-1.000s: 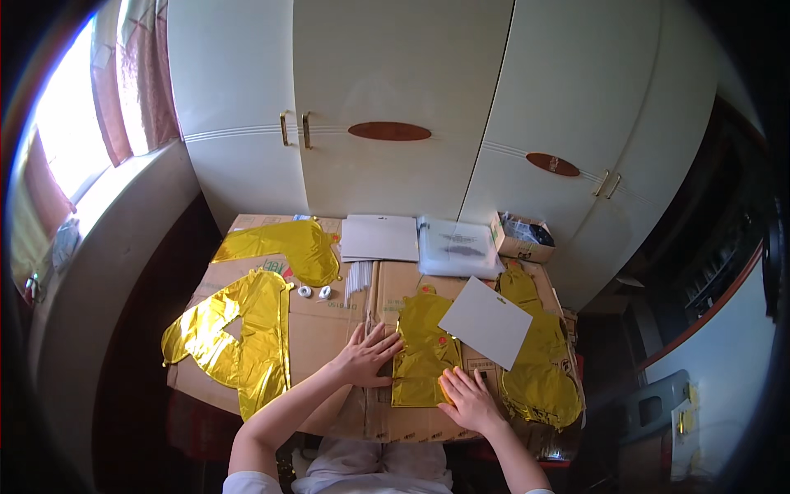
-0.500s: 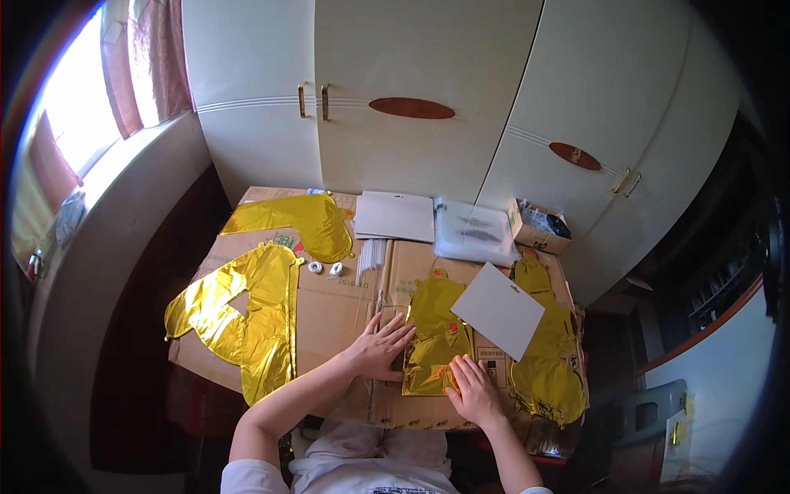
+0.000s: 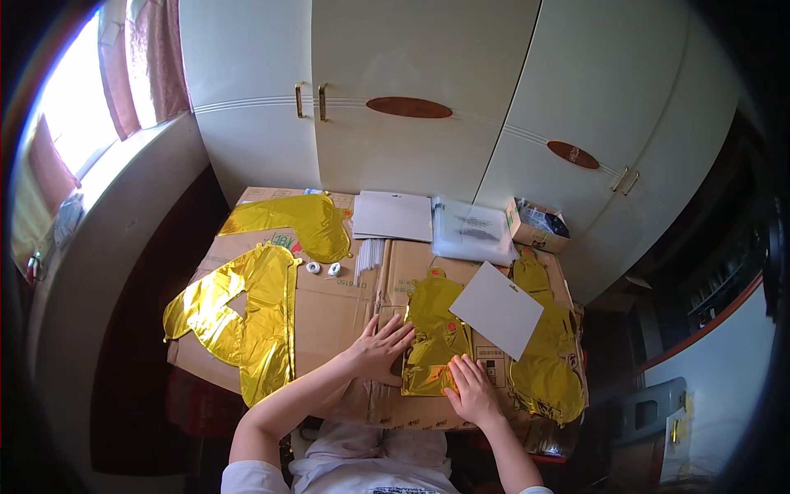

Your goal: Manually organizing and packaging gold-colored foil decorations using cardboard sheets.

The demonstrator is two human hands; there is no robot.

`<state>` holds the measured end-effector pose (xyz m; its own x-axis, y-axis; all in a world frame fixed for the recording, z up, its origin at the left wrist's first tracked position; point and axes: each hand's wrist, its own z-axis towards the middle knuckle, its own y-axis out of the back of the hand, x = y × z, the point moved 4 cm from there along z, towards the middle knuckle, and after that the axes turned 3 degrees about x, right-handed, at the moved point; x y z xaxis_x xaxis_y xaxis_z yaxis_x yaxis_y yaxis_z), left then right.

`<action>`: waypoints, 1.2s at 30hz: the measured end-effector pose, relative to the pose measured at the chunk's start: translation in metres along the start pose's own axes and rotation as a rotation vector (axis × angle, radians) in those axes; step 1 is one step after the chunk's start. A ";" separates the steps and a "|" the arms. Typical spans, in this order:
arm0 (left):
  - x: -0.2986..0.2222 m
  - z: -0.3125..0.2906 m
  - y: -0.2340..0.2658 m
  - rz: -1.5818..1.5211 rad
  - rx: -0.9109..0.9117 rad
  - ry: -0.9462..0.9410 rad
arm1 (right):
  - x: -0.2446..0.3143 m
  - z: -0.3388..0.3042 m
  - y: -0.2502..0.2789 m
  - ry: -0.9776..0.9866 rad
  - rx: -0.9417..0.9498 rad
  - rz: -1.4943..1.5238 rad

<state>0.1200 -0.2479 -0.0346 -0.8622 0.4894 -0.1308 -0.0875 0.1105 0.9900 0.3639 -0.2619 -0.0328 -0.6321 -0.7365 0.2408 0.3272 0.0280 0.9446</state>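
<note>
A folded gold foil balloon (image 3: 434, 317) lies flat on the cardboard-covered table, with small red spots on it. My left hand (image 3: 380, 350) rests at its left edge, fingers spread and fingertips on the foil. My right hand (image 3: 475, 393) lies over its lower right corner with the fingers stretched out. Just right of it a white card (image 3: 498, 309) with a hanging slot lies tilted, partly over another gold foil balloon (image 3: 547, 375). At the left a large gold foil balloon (image 3: 267, 309) with a hole in it is spread out, below another gold one (image 3: 321, 226).
Along the back are a stack of white cards (image 3: 392, 218), a pile of clear plastic bags (image 3: 473, 230) and a small open box (image 3: 539, 226). Two small white rolls (image 3: 313, 267) and a bundle of white sticks (image 3: 370, 257) lie mid-table. Pale cupboards (image 3: 420, 49) stand behind.
Both hands stay almost still on the folded foil balloon. The whole view has shifted very slightly.
</note>
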 end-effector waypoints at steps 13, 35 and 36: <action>-0.008 -0.001 0.004 0.019 0.031 0.036 | 0.000 0.000 0.001 0.004 0.007 -0.018; -0.006 0.000 0.007 -0.021 0.109 0.028 | 0.060 0.013 0.001 0.359 0.100 -0.013; -0.005 0.000 0.007 -0.012 0.109 0.032 | 0.061 0.016 -0.002 0.377 0.152 -0.043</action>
<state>0.1239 -0.2496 -0.0273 -0.8773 0.4595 -0.1389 -0.0446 0.2101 0.9767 0.3131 -0.2961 -0.0163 -0.3322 -0.9344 0.1284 0.1809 0.0705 0.9810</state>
